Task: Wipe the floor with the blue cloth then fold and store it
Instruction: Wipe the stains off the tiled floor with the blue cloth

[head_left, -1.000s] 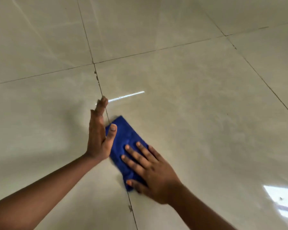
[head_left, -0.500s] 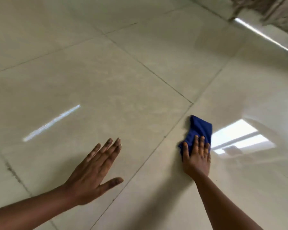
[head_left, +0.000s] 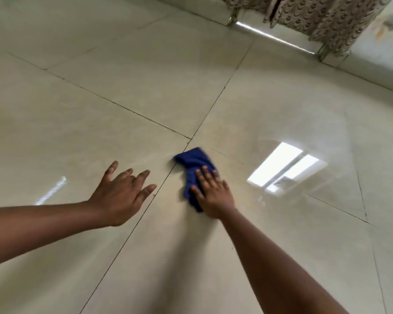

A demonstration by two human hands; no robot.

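Wipe phase, by my read. Right hand (head_left: 214,194) is flat on the blue cloth (head_left: 194,164), fingers straight and spread, palm pressing it to the floor (head_left: 123,91) — not curled round it, no pinch. So the right grip is open, just pressing. Left hand (head_left: 123,196) is also open, fingers splayed, holding nothing, well apart from the cloth on the other side of the grout line (head_left: 145,209). Can't tell if it's touching the tile or hovering just above it.

Cloth location: on the floor right beside the spot where four tiles meet, bunched and rumpled, its near end under my right palm and its far end sticking out past the fingertips. Its edges are blurred, so I'd guess it's sliding.

Progress judgement: early. Wiping is under way. How much floor is already covered I can't say — the tiles are glossy everywhere, with a window reflection (head_left: 284,168) to the right and a smaller glare streak (head_left: 52,189) to the left, and no visible wet or dirty boundary. Folding not started; the cloth is a loose wad with no clean crease that I can see. Storing not started either, and no obvious storage spot is in view. Only a patterned curtain (head_left: 327,17) and the wall base at top right.

Left: finish wipe, fold, stow.
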